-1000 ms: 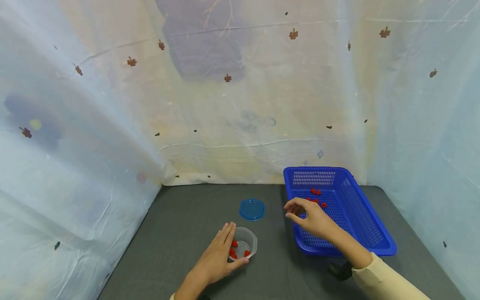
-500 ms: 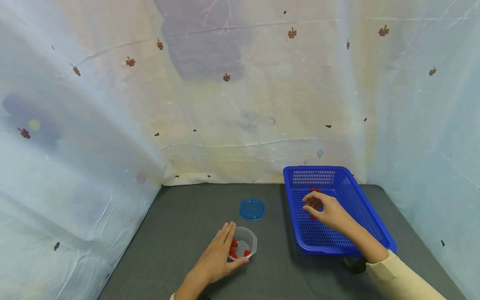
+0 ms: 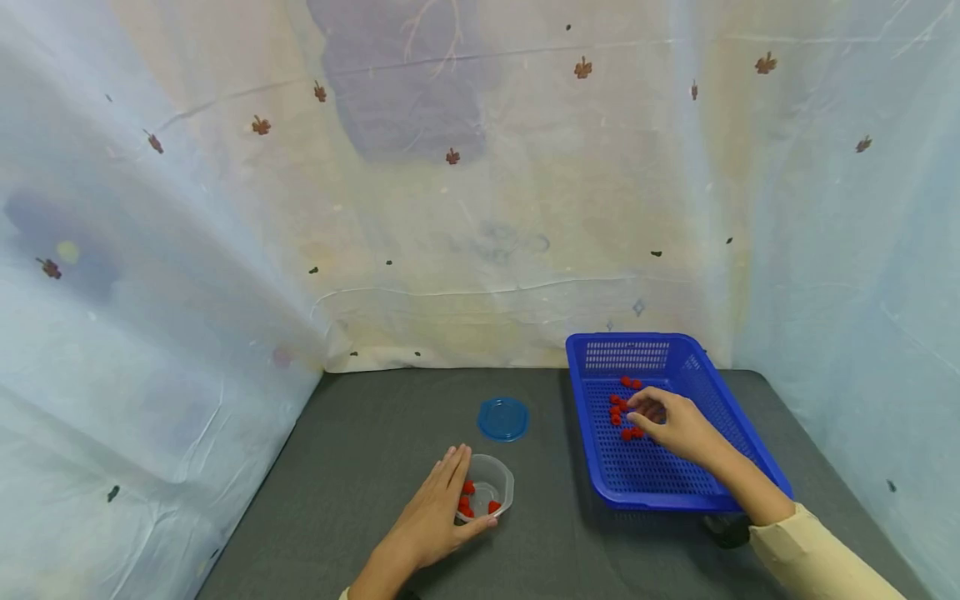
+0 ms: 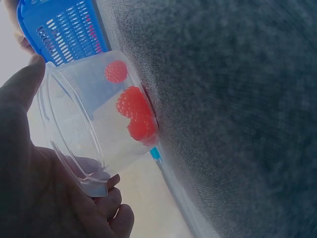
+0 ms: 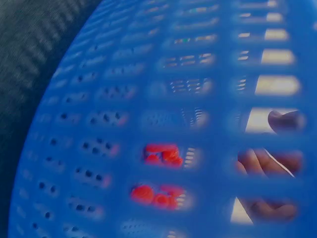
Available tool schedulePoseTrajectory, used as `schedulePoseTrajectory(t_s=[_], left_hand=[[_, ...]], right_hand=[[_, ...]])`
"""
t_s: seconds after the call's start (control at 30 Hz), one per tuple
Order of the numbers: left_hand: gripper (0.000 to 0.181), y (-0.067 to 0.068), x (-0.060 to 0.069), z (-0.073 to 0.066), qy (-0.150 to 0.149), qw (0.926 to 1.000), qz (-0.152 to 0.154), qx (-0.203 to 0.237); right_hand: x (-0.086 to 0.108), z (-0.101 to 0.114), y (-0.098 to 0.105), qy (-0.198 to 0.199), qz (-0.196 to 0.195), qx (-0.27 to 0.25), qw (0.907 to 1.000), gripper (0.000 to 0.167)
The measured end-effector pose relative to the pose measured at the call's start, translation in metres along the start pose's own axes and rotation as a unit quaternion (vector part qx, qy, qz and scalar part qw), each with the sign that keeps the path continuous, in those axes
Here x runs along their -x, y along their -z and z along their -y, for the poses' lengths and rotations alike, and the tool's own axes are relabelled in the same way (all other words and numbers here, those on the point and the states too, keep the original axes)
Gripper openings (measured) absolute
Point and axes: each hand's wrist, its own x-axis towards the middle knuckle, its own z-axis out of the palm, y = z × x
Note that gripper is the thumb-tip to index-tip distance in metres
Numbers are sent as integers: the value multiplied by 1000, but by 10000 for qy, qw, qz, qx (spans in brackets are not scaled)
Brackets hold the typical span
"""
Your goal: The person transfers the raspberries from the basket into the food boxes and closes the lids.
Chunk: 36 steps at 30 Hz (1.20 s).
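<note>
The left grip (image 3: 433,512) is holding a clear plastic container (image 3: 491,477), with the thumb reaching along its near rim and the other fingers wrapping its far left side. The container is standing upright on the grey-covered desk (image 3: 360,467), directly between that thumb and those fingers. Inside it, red berries (image 3: 494,507) are lying on the bottom: one is sitting close to the thumb tip, and the others are gathering by the fingers. Beyond the left grip's fingertips and a little to their right, a round blue lid (image 3: 503,418) is lying flat, apart from the container.

Well to the right of the left grip, the right grip (image 3: 667,421) is hovering over a blue slotted basket (image 3: 720,417). Its fingers are curving loosely and its thumb is standing apart from them, with nothing visible between. More loose berries (image 3: 616,420) are lying on the basket's floor just to the left of these fingertips, with a pair resting farther beyond; whether the fingertips are touching any, I cannot tell. A pale yellow sleeve (image 3: 817,550) is covering the forearm behind the right grip. Beyond both grips, a patterned cloth (image 3: 450,217) is hanging behind the desk.
</note>
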Motion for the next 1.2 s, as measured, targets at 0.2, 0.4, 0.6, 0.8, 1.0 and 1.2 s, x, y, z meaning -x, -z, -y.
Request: schedulePoseTrajectory(t_s=[0.2,0.4,0.6,0.8,1.0,1.2], left_hand=[[112,0,0,0,40,10000,22,18],[112,0,-1,0,53,10000,12,16],[112,0,-1,0,26,10000,-4,13],[112,-1,-1,1,-9,10000,-11,-12],[111,0,-1,1,-24,10000,-7,15],[111,1,0,0,8,10000,27,57]], right_hand=[[3,-11,2,-128,16,120,9998,19],[5,-23,3,-187,87,203,9996,21],[5,-35,5,-205,198,300,9991,20],[5,-43,5,-280,324,410,9982,20],[6,-47,5,-317,533,460,9970,20],[8,-50,2,-403,682,610,9950,22]])
